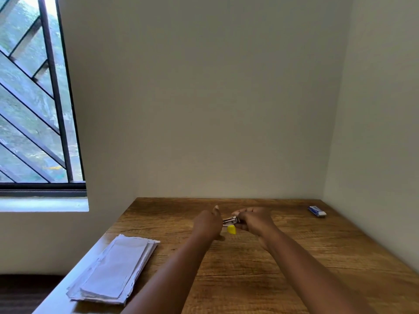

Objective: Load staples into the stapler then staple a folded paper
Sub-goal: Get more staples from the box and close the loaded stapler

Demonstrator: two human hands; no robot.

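I see both hands out over the wooden table, meeting on a small stapler: metal top, yellow end pointing down. Right hand grips it with curled fingers. Left hand is against its other end, thumb up; can't tell its grip. Stack of folded paper at the near left edge. Blue-white staple box far right, by the wall. Window on the left.

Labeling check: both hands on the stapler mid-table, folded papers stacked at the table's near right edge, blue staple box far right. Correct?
One error: the head view shows the folded papers at the table's near left edge, not right. Both hands, left and right, are at the stapler mid-table; the blue box is far right.
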